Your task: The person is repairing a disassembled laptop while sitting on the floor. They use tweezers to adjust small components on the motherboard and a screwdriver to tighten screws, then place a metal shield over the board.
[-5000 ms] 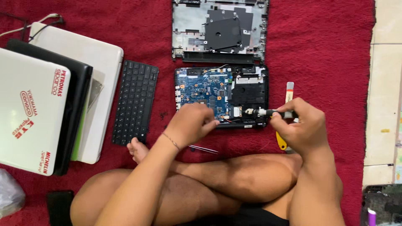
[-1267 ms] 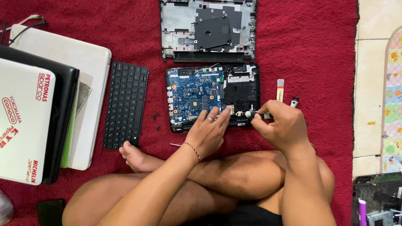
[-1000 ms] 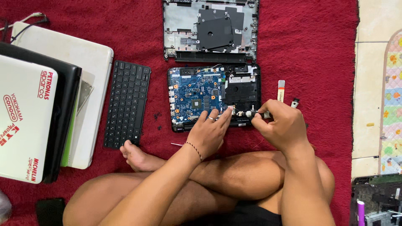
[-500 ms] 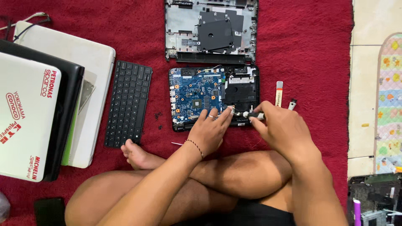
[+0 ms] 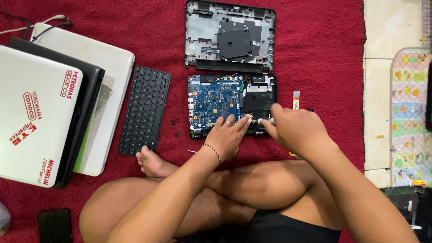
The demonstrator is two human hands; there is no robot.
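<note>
An opened laptop base (image 5: 211, 101) with a blue circuit board lies on the red carpet in front of my crossed legs. My left hand (image 5: 229, 135) rests on its front edge, fingers stretched out, fingertips touching the board next to a metal tool tip. My right hand (image 5: 294, 130) is closed around a screwdriver (image 5: 263, 120). Its silver tip points left at the front right part of the base. My right hand hides most of the handle.
The removed grey bottom cover (image 5: 229, 38) lies beyond the base. A black keyboard (image 5: 146, 108) and a few small screws (image 5: 173, 122) lie to the left, then a stack of closed laptops (image 5: 40, 112). A small white-and-yellow tool (image 5: 295, 99) lies right of the base. Tiled floor (image 5: 382, 90) borders the carpet.
Five seconds ago my right hand worked at the base's right corner; it now sits a little further left, close to my left hand. The view has shifted slightly.
</note>
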